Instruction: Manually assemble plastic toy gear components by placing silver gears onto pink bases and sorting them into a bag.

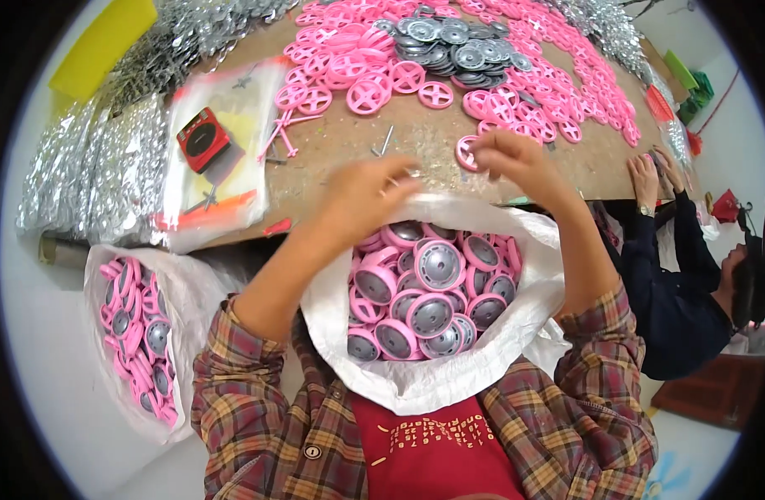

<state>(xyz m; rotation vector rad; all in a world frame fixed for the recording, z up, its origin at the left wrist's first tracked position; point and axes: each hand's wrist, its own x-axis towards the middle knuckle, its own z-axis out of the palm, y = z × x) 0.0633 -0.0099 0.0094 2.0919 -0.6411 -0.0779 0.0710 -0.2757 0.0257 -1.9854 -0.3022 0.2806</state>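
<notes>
My right hand (520,163) reaches to the table's near edge, its fingers closed on the rim of a pink plastic wheel ring (465,153). Blurred by motion, my left hand (372,193) hovers over the far rim of a white woven sack (374,393); whether its fingers hold anything I cannot tell. The sack stands open before me, filled with pink wheels fitted with grey hubcaps (431,315). Beyond my hands, loose pink wheel rings (349,68) are heaped on the table, with a pile of grey hubcap discs (470,57) among them.
A second sack (178,375) of pink-and-grey wheels stands at left. On the table (332,137) lie a red device (205,139) on plastic bags, pink rods (284,137) and a metal pin (387,140). Silvery strips (90,175) hang at left. A co-worker (678,275) sits at right.
</notes>
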